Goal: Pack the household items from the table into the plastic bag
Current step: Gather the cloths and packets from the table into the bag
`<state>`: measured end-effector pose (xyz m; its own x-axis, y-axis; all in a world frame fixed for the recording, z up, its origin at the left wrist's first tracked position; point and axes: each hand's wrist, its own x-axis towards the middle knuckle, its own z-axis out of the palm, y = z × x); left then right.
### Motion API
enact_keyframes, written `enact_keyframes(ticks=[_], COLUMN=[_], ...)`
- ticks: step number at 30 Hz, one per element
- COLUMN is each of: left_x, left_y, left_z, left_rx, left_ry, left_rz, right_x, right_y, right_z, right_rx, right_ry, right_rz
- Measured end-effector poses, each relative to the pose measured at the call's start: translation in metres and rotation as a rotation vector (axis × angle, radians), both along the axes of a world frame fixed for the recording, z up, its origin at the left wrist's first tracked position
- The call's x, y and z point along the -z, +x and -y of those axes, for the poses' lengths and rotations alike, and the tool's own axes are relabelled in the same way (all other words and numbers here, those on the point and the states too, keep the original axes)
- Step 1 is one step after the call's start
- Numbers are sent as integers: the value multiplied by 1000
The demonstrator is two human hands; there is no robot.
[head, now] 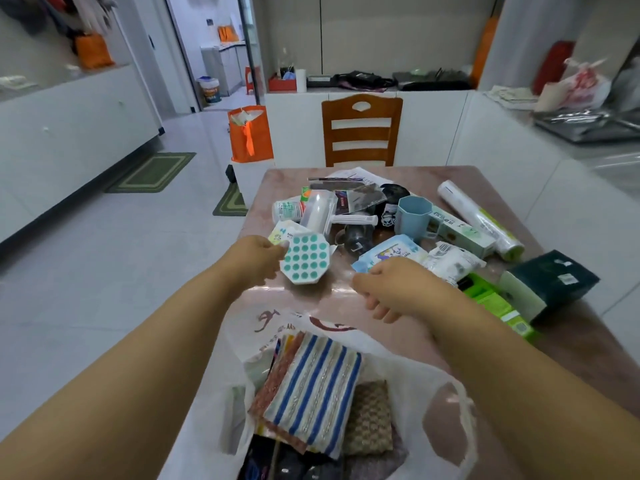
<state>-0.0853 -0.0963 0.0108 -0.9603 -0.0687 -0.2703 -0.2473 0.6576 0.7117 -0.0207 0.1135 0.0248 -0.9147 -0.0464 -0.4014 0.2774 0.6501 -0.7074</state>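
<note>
My left hand [258, 256] grips a white octagonal soap dish with teal dots [304, 259], lifted just above the table [571, 327]. My right hand [391, 287] hovers loosely curled near a blue-and-white wipes pack [391, 252], holding nothing. The white plastic bag [419, 386] lies open at the near edge with striped and woven cloths [315, 386] inside. Farther back lie a lint roller [323, 211], a blue cup [414, 216], a film roll [481, 220], green packets [495, 303] and a dark green box [550, 278].
A wooden chair [362, 129] stands at the table's far side. An orange bag [251, 133] sits on a white box to the left of the table. White cabinets line the left and back walls; a cluttered counter [588, 123] runs along the right.
</note>
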Motion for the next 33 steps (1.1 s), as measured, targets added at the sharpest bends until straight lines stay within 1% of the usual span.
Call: enact_keyframes(ticks=[1, 4, 5, 7, 9, 12, 14, 16, 18, 20, 24, 26, 28, 30, 32, 33], left_x=[1, 2, 3, 8, 18, 48, 70, 86, 95, 100, 109, 111, 113, 112, 105, 101], left_y=[-10, -39, -50, -68, -81, -94, -100, -107, -116, -124, -132, -128, -124, -123, -125, -128], left_z=[-7, -26, -31, -38, -39, -32, -30, -33, -39, -42, -35, -25, -13, -6, -9, -13], left_rx=[-7, -31, -51, -137, -253, -409, -504, -559, -582, -604, -566, -568, -580, -514, -438, -424], left_ry=[13, 25, 64, 211, 315, 393, 467, 590, 680, 727, 795, 849, 977, 1134, 1246, 1269], left_rz=[28, 81, 91, 142, 213, 315, 382, 416, 390, 381, 440, 485, 519, 493, 411, 366], right_x=[6, 29, 36, 50, 63, 80, 92, 103, 117, 126, 139, 141, 133, 125, 113, 104], right_y=[-17, -68, -83, -113, -142, -174, -191, -205, -218, -226, -236, -235, -230, -228, -230, -235], right_z=[-8, -27, -29, -29, -23, -7, 7, 22, 35, 45, 59, 58, 56, 52, 46, 41], right_rx=[26, 88, 97, 90, 47, -29, -70, -104, -111, -86, -83, -15, 93, 150, 139, 122], right_ry=[-27, -8, -13, -16, 44, 111, 92, 67, 39, -8, 3, -105, -309, -490, -517, -467], right_rz=[32, 59, 72, 68, -5, -102, -106, -92, -66, -3, 83, 152, 243, 322, 270, 207])
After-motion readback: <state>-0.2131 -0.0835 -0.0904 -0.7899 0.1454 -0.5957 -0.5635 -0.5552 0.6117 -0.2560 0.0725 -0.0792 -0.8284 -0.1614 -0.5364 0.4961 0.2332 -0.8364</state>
